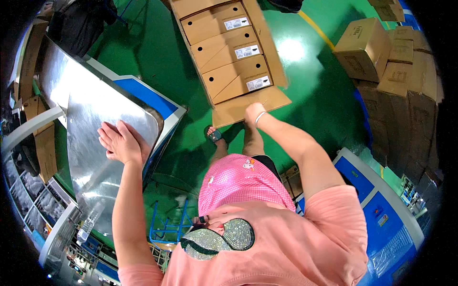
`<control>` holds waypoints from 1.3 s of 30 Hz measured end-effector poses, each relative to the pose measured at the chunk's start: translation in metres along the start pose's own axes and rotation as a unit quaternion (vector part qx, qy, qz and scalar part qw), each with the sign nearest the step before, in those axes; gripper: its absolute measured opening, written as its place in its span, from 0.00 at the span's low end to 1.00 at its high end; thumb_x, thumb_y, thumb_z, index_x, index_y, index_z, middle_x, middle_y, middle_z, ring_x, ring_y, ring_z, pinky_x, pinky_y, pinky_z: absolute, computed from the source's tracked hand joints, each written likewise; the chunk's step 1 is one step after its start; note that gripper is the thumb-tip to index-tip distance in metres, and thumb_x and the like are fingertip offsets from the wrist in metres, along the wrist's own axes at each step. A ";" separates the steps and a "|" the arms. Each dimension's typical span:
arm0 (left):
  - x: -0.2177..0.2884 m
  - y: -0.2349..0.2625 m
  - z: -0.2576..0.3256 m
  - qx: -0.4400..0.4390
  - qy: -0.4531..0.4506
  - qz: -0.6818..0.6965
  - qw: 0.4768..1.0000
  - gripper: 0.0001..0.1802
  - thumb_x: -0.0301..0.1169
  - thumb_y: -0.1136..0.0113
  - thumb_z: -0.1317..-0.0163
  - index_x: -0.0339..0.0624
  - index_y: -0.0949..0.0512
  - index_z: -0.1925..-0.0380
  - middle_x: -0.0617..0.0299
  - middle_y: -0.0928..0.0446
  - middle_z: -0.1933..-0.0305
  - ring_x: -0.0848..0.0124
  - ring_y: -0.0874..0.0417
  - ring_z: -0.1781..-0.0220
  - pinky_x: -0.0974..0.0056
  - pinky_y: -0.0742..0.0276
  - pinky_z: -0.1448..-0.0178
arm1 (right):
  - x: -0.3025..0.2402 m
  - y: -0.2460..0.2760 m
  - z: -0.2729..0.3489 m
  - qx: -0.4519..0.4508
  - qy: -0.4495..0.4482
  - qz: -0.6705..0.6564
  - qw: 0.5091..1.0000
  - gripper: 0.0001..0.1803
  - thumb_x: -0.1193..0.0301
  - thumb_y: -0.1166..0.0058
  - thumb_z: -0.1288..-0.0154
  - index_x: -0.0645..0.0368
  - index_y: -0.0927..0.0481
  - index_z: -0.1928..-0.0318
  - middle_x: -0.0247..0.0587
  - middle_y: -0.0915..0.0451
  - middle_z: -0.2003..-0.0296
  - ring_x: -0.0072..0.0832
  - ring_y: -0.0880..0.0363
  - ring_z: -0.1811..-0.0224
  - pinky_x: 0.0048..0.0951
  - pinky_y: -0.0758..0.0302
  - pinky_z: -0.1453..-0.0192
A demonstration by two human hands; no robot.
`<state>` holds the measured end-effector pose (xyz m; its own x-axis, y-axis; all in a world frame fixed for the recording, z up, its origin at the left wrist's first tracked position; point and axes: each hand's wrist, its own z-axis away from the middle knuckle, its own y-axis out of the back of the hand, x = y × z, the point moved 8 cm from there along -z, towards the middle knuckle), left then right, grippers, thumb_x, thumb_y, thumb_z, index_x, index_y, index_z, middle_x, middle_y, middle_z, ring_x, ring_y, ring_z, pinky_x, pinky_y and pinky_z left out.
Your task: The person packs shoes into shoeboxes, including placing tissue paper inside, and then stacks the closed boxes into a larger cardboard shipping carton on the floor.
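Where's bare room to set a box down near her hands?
Free: the steel table beyond the left hand, and green floor between the open carton and stacked boxes. Crowded: inside the carton, by the right hand.

Brown cardboard carton (248,102) with white-labelled brown boxes (229,50) on a glossy green floor (305,76), beside a silver metal worktop (95,119) edged blue; pink checked skirt (238,183).

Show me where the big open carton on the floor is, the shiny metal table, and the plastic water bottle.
Open carton (248,107), head view: on its near flap, beside the right hand (254,112).
Metal table (95,114), head view: on its bare top, beside the left hand (119,142).
Water bottle (89,221), head view: on its clear body.
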<state>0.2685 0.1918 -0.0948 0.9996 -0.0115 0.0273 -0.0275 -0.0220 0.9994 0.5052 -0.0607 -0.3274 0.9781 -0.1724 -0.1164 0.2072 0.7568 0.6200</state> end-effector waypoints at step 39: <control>-0.003 0.005 0.001 0.020 0.017 -0.039 0.999 0.30 0.48 0.67 0.45 0.45 0.48 0.44 0.56 0.53 0.38 0.61 0.56 0.37 0.50 0.60 0.42 | 0.043 -0.124 -0.025 -0.107 -0.214 -0.436 0.868 0.27 0.58 0.46 0.56 0.67 0.29 0.59 0.53 0.31 0.57 0.42 0.32 0.55 0.32 0.34 0.52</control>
<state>0.2656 0.1903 -0.0896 0.9985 0.0262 -0.0483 0.0498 -0.0621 0.9968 0.5216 -0.1467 -0.4286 0.3612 -0.9216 -0.1420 0.9084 0.3133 0.2770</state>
